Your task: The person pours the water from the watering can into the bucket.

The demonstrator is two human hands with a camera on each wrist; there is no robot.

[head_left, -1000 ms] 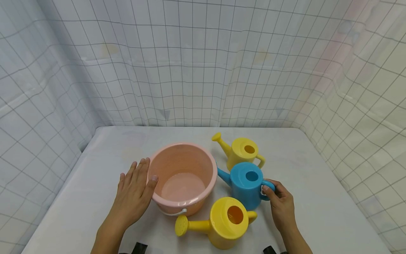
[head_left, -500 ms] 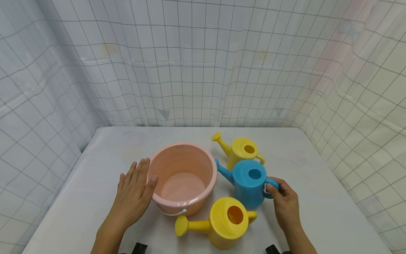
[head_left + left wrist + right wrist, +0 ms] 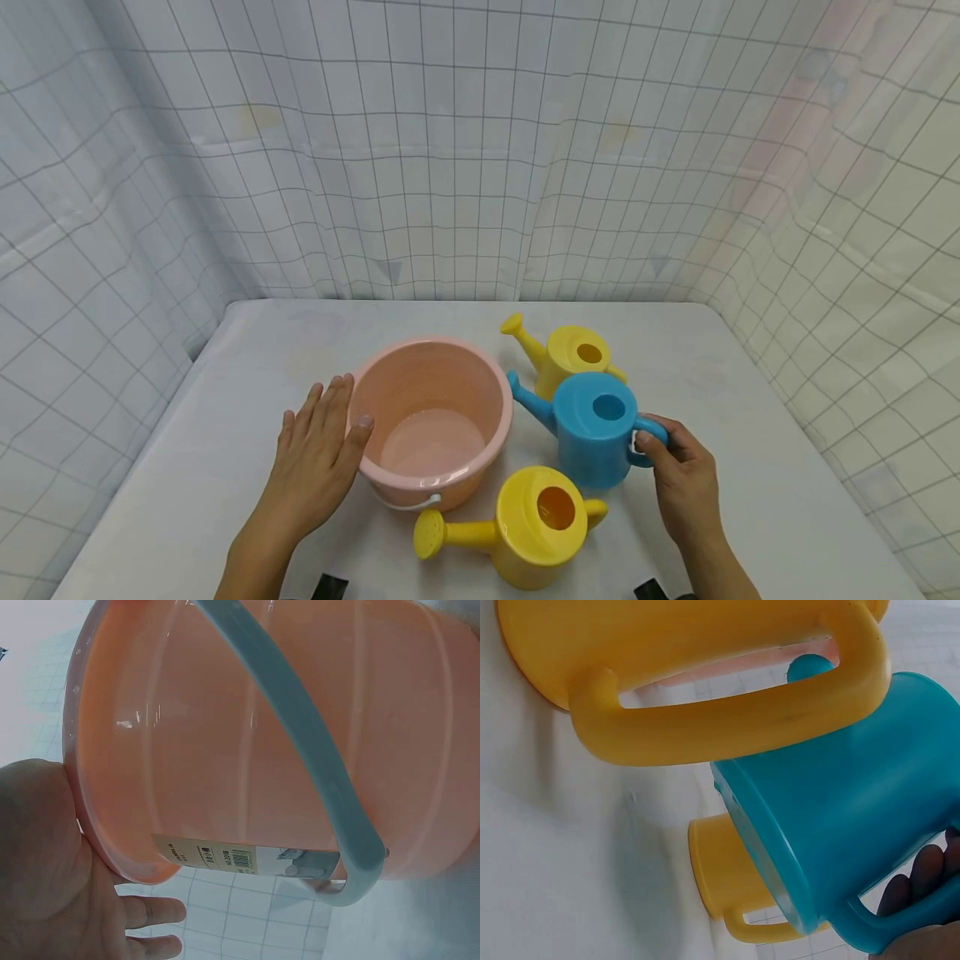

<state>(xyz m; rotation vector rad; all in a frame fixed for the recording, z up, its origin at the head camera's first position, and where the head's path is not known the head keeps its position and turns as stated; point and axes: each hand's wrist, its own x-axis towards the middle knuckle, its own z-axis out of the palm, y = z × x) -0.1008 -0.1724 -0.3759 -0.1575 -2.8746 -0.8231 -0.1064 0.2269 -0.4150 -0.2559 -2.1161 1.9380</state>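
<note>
My right hand (image 3: 684,483) grips the handle of a blue watering can (image 3: 594,446). In the right wrist view the can's underside (image 3: 769,840) shows, raised off the table with a shadow below it. Its spout tip is close to the right rim of a pink bucket (image 3: 435,483). My left hand (image 3: 318,458) lies with straight fingers against the bucket's left rim, the thumb over the edge. The bucket's pale handle (image 3: 300,735) hangs down its side, beside a paper label (image 3: 240,856).
One yellow watering can (image 3: 536,533) stands in front, its spout pointing left. Another yellow watering can (image 3: 570,358) stands behind the blue one, partly hidden. The white table (image 3: 757,467) is bounded by grid-patterned curtains (image 3: 480,167).
The blue watering can has moved up and to the right in my right hand, covering more of the rear yellow can. My left hand and the bucket have stayed in place.
</note>
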